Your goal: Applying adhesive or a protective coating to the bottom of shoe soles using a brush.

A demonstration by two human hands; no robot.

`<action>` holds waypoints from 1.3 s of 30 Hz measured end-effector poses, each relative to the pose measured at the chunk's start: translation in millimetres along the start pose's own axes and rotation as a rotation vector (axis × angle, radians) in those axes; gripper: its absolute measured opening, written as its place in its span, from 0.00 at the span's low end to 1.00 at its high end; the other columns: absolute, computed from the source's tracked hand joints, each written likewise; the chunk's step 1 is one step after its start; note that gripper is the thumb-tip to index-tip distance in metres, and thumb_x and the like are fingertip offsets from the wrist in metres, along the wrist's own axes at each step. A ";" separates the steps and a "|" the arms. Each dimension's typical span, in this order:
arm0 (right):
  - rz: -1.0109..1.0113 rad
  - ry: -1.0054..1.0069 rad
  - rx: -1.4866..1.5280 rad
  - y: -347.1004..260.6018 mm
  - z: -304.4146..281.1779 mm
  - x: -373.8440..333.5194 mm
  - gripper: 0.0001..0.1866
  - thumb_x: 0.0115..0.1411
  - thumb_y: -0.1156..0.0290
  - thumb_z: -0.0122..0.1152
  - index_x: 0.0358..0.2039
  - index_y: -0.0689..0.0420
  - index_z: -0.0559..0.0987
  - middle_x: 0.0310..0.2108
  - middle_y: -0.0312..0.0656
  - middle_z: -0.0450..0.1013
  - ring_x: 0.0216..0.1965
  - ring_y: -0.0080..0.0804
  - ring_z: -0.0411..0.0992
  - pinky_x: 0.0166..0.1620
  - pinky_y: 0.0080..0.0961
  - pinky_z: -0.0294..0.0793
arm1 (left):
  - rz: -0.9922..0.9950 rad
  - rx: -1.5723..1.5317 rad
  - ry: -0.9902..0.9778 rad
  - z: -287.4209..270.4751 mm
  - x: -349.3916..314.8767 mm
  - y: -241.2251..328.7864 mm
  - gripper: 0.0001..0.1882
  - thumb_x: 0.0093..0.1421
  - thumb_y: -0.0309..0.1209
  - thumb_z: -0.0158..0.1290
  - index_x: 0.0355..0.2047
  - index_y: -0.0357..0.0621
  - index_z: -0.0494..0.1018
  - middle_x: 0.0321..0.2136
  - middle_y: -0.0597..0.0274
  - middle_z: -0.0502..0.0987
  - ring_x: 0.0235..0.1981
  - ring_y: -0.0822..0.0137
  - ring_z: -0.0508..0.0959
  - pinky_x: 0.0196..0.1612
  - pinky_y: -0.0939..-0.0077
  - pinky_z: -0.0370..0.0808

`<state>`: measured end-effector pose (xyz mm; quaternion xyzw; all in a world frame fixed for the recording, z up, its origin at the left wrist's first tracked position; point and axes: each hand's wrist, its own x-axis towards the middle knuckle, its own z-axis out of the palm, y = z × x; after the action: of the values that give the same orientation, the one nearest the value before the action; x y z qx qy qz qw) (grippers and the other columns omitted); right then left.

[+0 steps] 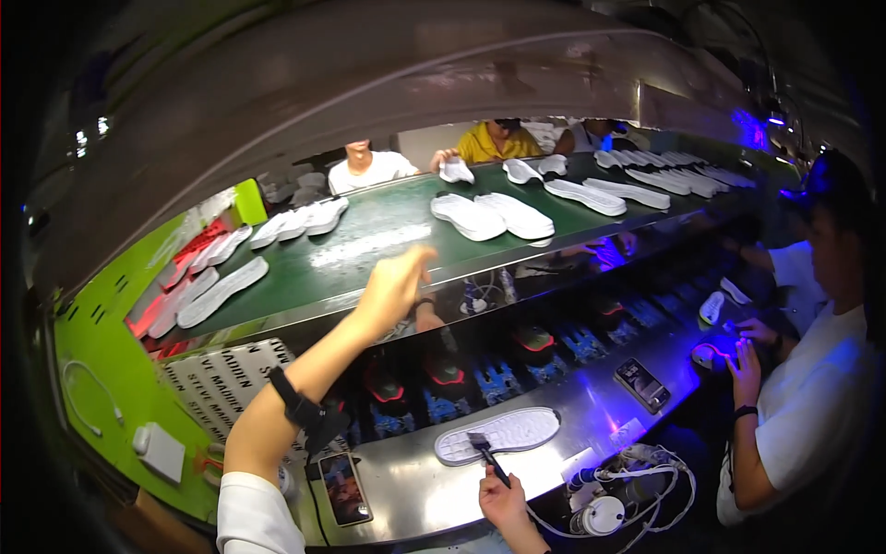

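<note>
My right hand [504,500] is closed round the handle of a dark brush [482,445]. The bristles rest on the tread-like inner face of a white shoe sole [517,432], which lies on the steel bench [415,485]. My left hand [397,284] is stretched out over the near edge of the green conveyor belt [369,245], fingers partly bent and apart, with nothing visible in it. A pair of white soles [469,218] lies on the belt, beyond that hand and to its right.
More soles [300,222] line the belt. Phones [345,489] [641,384] lie on the bench. Dark shoe uppers [443,369] stand under the belt. A glue pot with a white lid and cables [603,515] sits near my right hand. A co-worker [794,388] works at the right; others sit across the belt.
</note>
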<state>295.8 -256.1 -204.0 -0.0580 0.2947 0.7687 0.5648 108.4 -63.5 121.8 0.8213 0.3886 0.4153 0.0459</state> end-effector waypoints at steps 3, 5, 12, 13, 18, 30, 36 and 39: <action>-0.167 0.060 -0.190 8.0 11.6 -5.6 0.23 0.65 0.58 0.39 0.43 0.69 0.66 0.32 0.46 0.71 0.22 0.25 0.63 0.28 0.20 0.69 | 0.208 0.253 0.104 32.9 58.4 -33.5 0.12 0.61 0.27 0.44 0.44 0.39 0.70 0.35 0.51 0.77 0.38 0.51 0.75 0.42 0.63 0.70; -0.250 0.057 -0.369 13.4 17.7 -11.4 0.20 0.63 0.61 0.43 0.44 0.67 0.67 0.32 0.46 0.71 0.23 0.25 0.65 0.27 0.20 0.69 | 0.257 0.300 0.090 58.6 80.9 -49.6 0.13 0.61 0.29 0.44 0.46 0.39 0.69 0.38 0.49 0.76 0.40 0.49 0.74 0.44 0.62 0.69; -0.663 -0.029 -1.188 15.6 32.5 -22.6 0.15 0.54 0.79 0.61 0.41 0.62 0.68 0.28 0.43 0.72 0.24 0.23 0.71 0.27 0.18 0.73 | -0.068 0.173 0.190 88.9 133.6 -87.2 0.18 0.60 0.40 0.48 0.34 0.33 0.70 0.29 0.40 0.76 0.32 0.39 0.75 0.36 0.51 0.70; -0.723 -0.127 -1.316 14.0 34.7 -22.5 0.16 0.53 0.80 0.63 0.40 0.61 0.68 0.27 0.41 0.72 0.24 0.21 0.71 0.28 0.17 0.73 | -0.200 0.395 0.242 83.5 133.9 -94.9 0.21 0.56 0.40 0.53 0.39 0.31 0.69 0.30 0.39 0.76 0.34 0.40 0.76 0.37 0.53 0.71; -0.905 -0.197 -1.749 -3.6 51.5 -19.4 0.10 0.55 0.83 0.57 0.38 0.64 0.69 0.34 0.44 0.70 0.33 0.25 0.73 0.33 0.18 0.76 | -0.641 0.028 -0.085 32.6 122.1 -122.3 0.12 0.50 0.35 0.52 0.26 0.38 0.75 0.19 0.62 0.72 0.21 0.68 0.72 0.25 0.71 0.69; -0.449 0.020 -1.005 -10.6 74.1 -43.0 0.16 0.59 0.78 0.55 0.49 0.63 0.71 0.40 0.43 0.72 0.41 0.29 0.74 0.40 0.22 0.77 | -0.492 -1.777 0.286 -25.1 -206.4 -2.6 0.32 0.51 0.42 0.50 0.49 0.29 0.63 0.35 0.42 0.74 0.28 0.54 0.79 0.30 0.65 0.79; -0.431 -0.176 -1.382 43.9 72.7 -102.0 0.14 0.54 0.78 0.58 0.41 0.68 0.74 0.27 0.42 0.74 0.28 0.25 0.73 0.35 0.21 0.72 | -0.760 -2.537 0.055 83.9 -363.7 33.2 0.45 0.55 0.57 0.45 0.63 0.39 0.49 0.57 0.25 0.54 0.54 0.28 0.62 0.53 0.31 0.60; -0.307 -0.357 -1.948 73.8 79.4 -102.0 0.11 0.53 0.80 0.60 0.38 0.67 0.77 0.28 0.38 0.75 0.27 0.22 0.73 0.35 0.20 0.73 | -0.950 -2.628 0.245 123.6 -385.3 46.9 0.41 0.61 0.59 0.35 0.64 0.40 0.47 0.60 0.39 0.55 0.57 0.36 0.61 0.57 0.34 0.57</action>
<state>284.8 -313.9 -67.2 -0.4165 -0.5632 0.5912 0.3998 89.3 -326.0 -189.1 -0.0704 -0.0406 0.4839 0.8714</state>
